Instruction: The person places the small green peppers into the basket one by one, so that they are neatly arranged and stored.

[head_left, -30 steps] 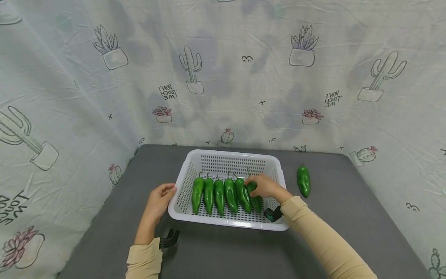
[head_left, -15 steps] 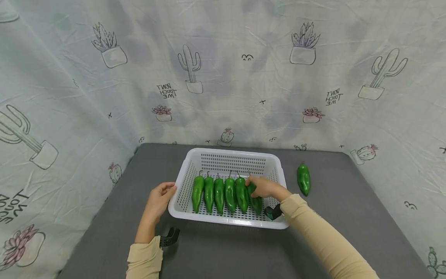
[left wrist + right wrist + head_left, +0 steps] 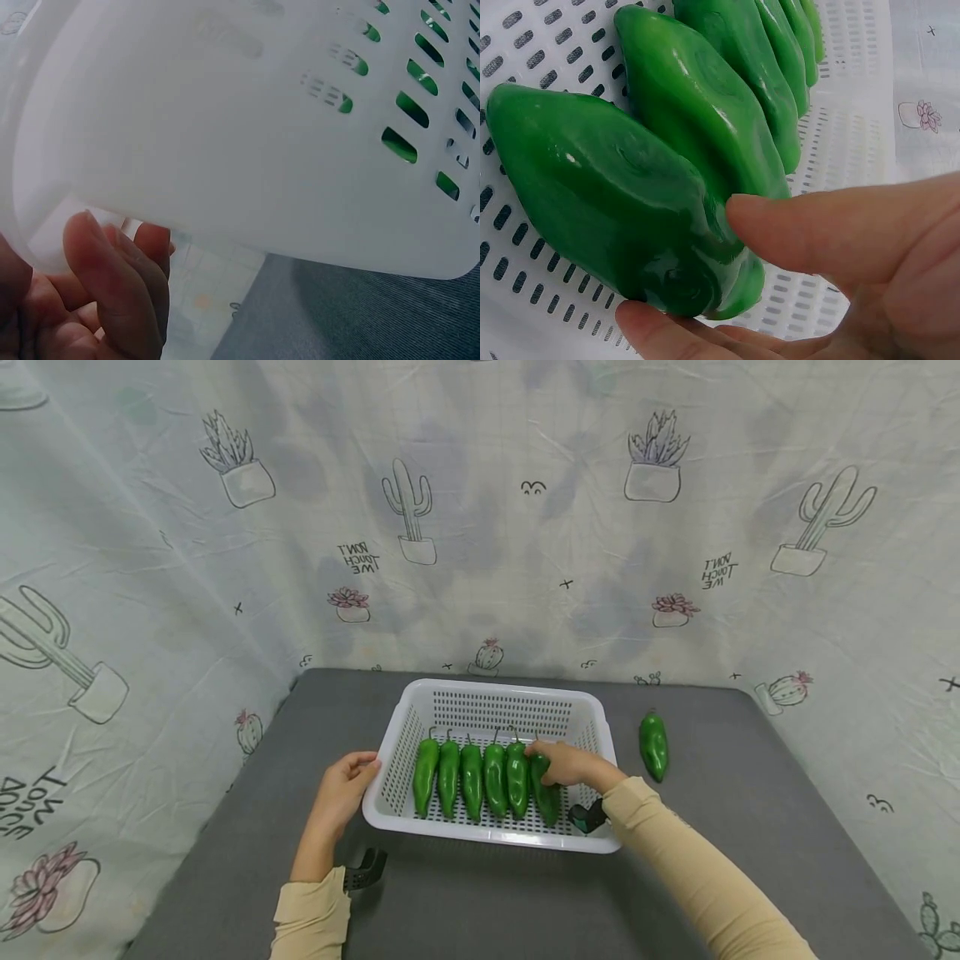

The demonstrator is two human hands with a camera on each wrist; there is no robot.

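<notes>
A row of several green peppers (image 3: 472, 783) lies side by side in a white perforated plastic basket (image 3: 491, 838). My right hand (image 3: 570, 765) reaches over the basket's right side and pinches the upper part of the rightmost pepper (image 3: 546, 802) between thumb and fingers. In the right wrist view, the thumb (image 3: 802, 229) lies along one side of that pepper (image 3: 600, 180), and the fingertips touch its other side. At the basket's left end, my left hand (image 3: 341, 789) grips the rim; the left wrist view has its curled fingers (image 3: 112, 277) around the rim's edge.
Another green pepper (image 3: 653, 746) lies on the dark grey table (image 3: 480, 902), right of the basket. Behind and on both sides hangs a pale cloth (image 3: 480, 527) printed with cacti. Black wrist devices (image 3: 365, 871) are worn on both arms.
The second pepper from the right has swung from slanted to nearly straight beside its neighbours. The rightmost pepper's lower tip has shifted slightly left with my right hand. My left hand has stayed put.
</notes>
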